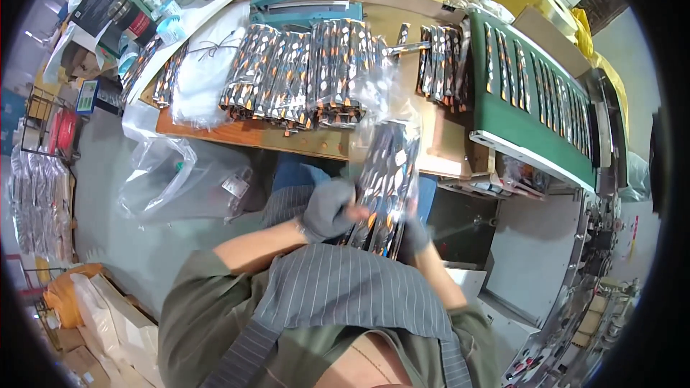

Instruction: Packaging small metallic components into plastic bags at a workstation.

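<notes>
In front of my apron I hold a clear plastic bag [388, 172] filled with long, slim black packets patterned in white and orange. Its loose transparent top reaches up over the table's front edge. My left hand [330, 208], in a grey glove with bare fingertips, is closed on the bag's left side. Against the right side presses my right hand [415, 233], also gloved and somewhat blurred, its fingers partly behind the bag. Beyond it, rows of similar bagged packets [295, 75] lie piled on the wooden table [323, 145].
A teal bag sealer [305, 8] stands behind the piles. To the right, a green conveyor belt [514, 111] carries single packets in rows. White plastic sheeting [205, 82] lies left of the piles, and a large clear bag [180, 179] rests below the table's left end.
</notes>
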